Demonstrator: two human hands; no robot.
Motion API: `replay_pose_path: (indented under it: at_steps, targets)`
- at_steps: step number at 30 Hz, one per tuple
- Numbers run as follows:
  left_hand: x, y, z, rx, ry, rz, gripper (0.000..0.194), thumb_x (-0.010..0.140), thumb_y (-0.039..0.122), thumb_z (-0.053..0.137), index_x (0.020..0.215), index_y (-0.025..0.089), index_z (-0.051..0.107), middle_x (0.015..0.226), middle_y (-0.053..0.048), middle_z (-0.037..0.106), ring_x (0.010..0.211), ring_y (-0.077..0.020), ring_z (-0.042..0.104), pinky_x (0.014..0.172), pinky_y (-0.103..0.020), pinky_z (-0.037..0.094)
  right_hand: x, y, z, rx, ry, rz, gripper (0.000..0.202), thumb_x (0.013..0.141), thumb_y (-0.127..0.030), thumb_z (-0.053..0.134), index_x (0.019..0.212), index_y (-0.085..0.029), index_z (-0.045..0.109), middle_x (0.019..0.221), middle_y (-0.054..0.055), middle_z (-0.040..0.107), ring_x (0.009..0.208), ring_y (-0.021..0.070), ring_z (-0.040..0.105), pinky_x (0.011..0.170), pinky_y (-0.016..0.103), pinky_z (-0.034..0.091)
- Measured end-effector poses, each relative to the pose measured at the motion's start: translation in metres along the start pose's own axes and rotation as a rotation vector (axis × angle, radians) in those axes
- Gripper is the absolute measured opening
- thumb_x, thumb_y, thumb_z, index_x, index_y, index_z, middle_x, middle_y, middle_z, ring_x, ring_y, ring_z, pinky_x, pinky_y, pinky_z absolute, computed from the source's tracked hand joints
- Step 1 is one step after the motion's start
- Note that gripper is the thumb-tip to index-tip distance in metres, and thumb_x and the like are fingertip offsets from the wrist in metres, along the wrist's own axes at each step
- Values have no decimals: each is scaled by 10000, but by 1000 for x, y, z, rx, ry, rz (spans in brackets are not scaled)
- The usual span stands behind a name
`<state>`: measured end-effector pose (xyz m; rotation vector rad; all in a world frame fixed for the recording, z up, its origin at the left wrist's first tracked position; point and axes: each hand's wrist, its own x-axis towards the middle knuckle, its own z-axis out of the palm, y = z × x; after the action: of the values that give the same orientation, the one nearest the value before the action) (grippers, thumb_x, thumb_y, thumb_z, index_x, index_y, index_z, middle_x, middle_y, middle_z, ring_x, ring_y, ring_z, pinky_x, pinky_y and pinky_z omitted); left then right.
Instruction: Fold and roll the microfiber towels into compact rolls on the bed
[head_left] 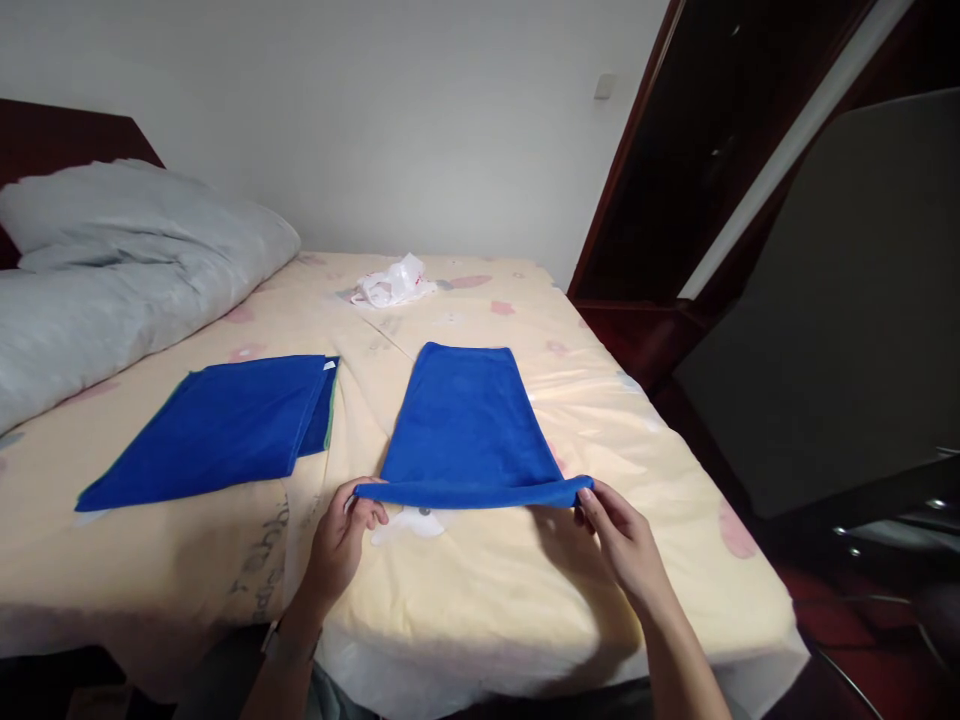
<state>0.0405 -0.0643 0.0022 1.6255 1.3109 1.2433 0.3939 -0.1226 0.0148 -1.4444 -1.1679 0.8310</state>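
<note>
A blue cloth (466, 415) lies in front of me on the bed, its near edge turned up into a narrow fold or roll. Pinching the left end of that edge is my left hand (341, 535), thumb and fingers closed on the fabric. My right hand (616, 535) grips the right end the same way. Between the hands the edge is stretched nearly straight, slightly raised at its ends. To the left, apart from both hands, more blue cloth (217, 430) with green edging and a small white tag rests flat in layers.
The bed (480, 590) has a yellow patterned sheet. A crumpled white plastic bag (394, 282) lies toward the wall. A grey quilt (142, 270) is heaped at the left. Beyond the right bed edge stand a dark chair-like object (840, 300) and some cables.
</note>
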Motion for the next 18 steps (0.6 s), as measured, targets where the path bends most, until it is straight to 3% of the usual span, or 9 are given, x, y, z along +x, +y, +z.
replay_pose_path:
  at_steps: [3,7,12,15,18]
  targets:
    - [-1,2,2,56,5,-62,308,963,454,404,1036,188,541,732,3,619,694,-160,605,701,-265,476,-2,0,-2,-37,35,42,384,916,-553,521,933,-197,666,615,-18,484,611,158,457,580,255,378]
    - [-2,0,6,296,-13,-103,317,911,493,495,796,201,534,601,48,478,558,-122,483,552,-225,369,1,5,-3,-249,85,173,461,878,-627,513,930,-206,694,726,31,628,698,203,554,608,265,396]
    - [-4,1,8,575,-110,-49,467,889,534,497,598,207,335,511,69,274,482,-92,303,496,-247,221,4,11,-5,-615,-39,319,476,882,-653,439,859,-253,695,748,47,690,715,243,612,608,288,386]
    - [-6,2,5,718,-143,-52,516,878,566,495,571,210,280,488,63,293,471,-98,309,506,-262,214,3,10,-7,-716,-82,341,484,889,-653,409,735,-263,652,728,33,687,706,238,606,608,290,380]
    - [-6,6,1,749,-191,-46,487,919,539,423,575,208,331,530,32,435,523,-122,425,554,-264,275,1,5,-9,-752,-85,328,539,904,-656,366,621,-249,579,596,23,627,620,221,570,585,292,368]
